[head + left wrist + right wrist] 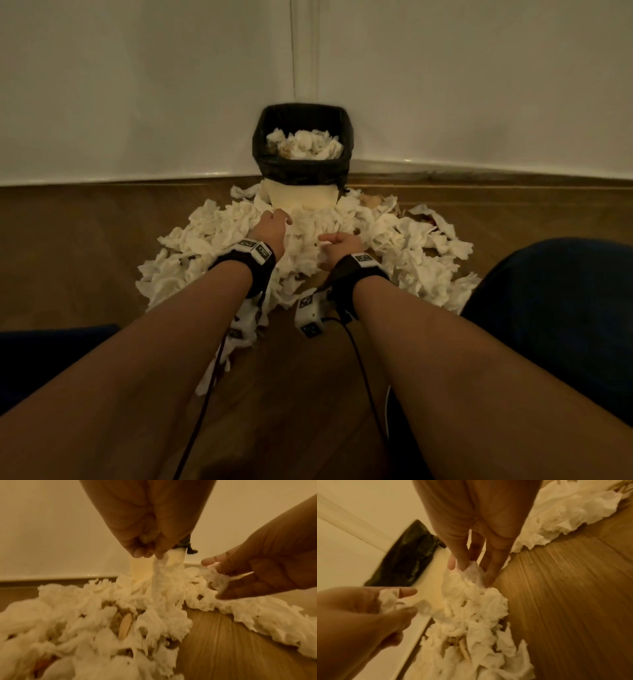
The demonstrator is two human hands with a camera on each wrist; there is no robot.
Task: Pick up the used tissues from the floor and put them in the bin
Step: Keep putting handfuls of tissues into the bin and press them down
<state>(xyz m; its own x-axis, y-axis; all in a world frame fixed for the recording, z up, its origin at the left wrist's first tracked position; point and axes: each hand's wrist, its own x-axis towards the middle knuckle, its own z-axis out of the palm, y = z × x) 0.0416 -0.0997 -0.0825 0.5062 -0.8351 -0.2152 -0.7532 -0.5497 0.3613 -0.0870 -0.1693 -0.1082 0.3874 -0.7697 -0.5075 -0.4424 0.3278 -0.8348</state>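
— Two hands were down in the heap when I checked. My left hand [145, 536] had its fingertips [137, 553] pressed together on a twisted strand of tissue [158, 573], the strand stretched down into the pile beneath it.

— And the right?

— My right hand [476, 545] pointed downward with its fingers pinching a crumpled tissue [473, 572] at the top of the mound; from the left wrist camera the same wad sat between thumb and curled fingers.

— Where was everything else?

— Both hands sat close together, just in front of the bin [301, 202], which stood on the wooden floor [85, 240] in the corner where the two white walls [137, 85] met. A black liner [301, 171] was folded over its rim and white tissues [308, 144] were already heaped inside. The loose tissues on the floor [212, 240] fanned out from the bin's foot to both sides and back toward me, touching its pale base. Bare wood showed between the two arms of the pile. Black straps [250, 263] with marker tags circled both wrists, cables trailing back.
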